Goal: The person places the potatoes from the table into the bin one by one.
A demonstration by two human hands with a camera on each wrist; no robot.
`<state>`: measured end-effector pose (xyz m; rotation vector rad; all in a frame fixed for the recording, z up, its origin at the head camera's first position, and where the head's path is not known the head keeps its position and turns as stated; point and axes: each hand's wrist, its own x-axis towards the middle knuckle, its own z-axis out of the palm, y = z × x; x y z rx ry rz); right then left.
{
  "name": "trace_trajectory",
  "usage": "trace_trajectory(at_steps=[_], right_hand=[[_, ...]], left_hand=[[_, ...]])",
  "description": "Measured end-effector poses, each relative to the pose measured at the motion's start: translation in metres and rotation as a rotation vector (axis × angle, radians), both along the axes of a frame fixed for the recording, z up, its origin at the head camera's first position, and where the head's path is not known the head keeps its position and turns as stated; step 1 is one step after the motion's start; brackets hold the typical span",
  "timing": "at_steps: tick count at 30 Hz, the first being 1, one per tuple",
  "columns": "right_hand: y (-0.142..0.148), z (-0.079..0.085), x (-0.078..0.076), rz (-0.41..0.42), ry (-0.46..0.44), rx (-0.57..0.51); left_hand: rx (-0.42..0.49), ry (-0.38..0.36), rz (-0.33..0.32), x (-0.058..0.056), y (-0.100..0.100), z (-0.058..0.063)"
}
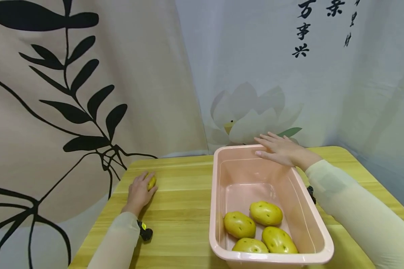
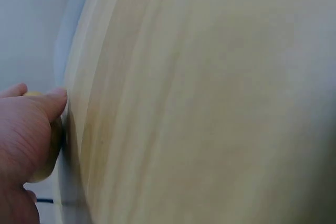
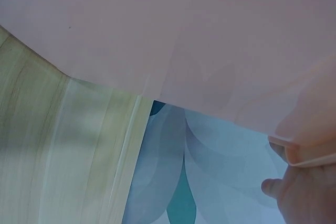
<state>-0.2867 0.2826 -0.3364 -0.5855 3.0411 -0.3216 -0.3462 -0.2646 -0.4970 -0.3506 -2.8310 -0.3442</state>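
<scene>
My left hand (image 1: pixel 139 192) is on the left side of the table, fingers round a yellow potato (image 1: pixel 152 183) that they mostly cover. The left wrist view shows this potato (image 2: pixel 50 156) under the palm, close to the table surface. At the far right corner of a pink plastic bin (image 1: pixel 272 257), my right hand (image 1: pixel 279 149) rests on the rim with its fingers stretched out. Several yellow potatoes lie in the bin's near end, among them one potato (image 1: pixel 266 213) farther back and another potato (image 1: pixel 239 225) to its left.
The wooden table (image 1: pixel 178 209) reaches back to a hanging cloth (image 1: pixel 155 74) printed with dark leaves. A paler curtain (image 1: pixel 249 56) with a lotus and writing hangs behind the bin. Dark wrist-worn devices show at the left wrist (image 1: pixel 145 232) and beside the bin's right wall.
</scene>
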Motion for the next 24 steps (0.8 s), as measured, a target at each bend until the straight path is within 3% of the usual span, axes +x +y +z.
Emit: trace_trajectory(at_steps=[10, 17, 24], right_hand=[[-0.001, 0.001, 0.001, 0.004, 0.003, -0.009], [-0.001, -0.001, 0.000, 0.001, -0.014, 0.004], [-0.003, 0.000, 0.001, 0.002, -0.016, -0.003]], left_hand=[[-0.008, 0.046, -0.134, 0.027, 0.023, 0.007], [0.000, 0.025, -0.178, 0.040, 0.035, 0.008], [0.048, 0.021, -0.270, 0.055, 0.048, 0.011]])
